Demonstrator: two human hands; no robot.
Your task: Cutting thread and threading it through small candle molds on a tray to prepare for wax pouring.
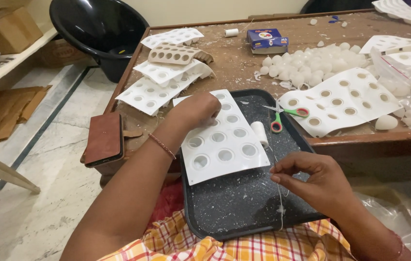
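The left hand (pixel 197 110) is curled up, its fingers pressing on the top of a white sheet with round holes (pixel 222 137). The sheet lies on a dark tray (pixel 244 203). The right hand (pixel 311 176) pinches a thin white thread (pixel 280 203) over the tray. A spool (pixel 259 133) and scissors (pixel 285 116) lie just beside the sheet.

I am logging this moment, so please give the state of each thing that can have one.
left hand: closed, resting on the white mould sheet
right hand: fingers pinched on a white thread
scissors: closed, lying flat on the tray
thread spool: lying on its side
phone: face down
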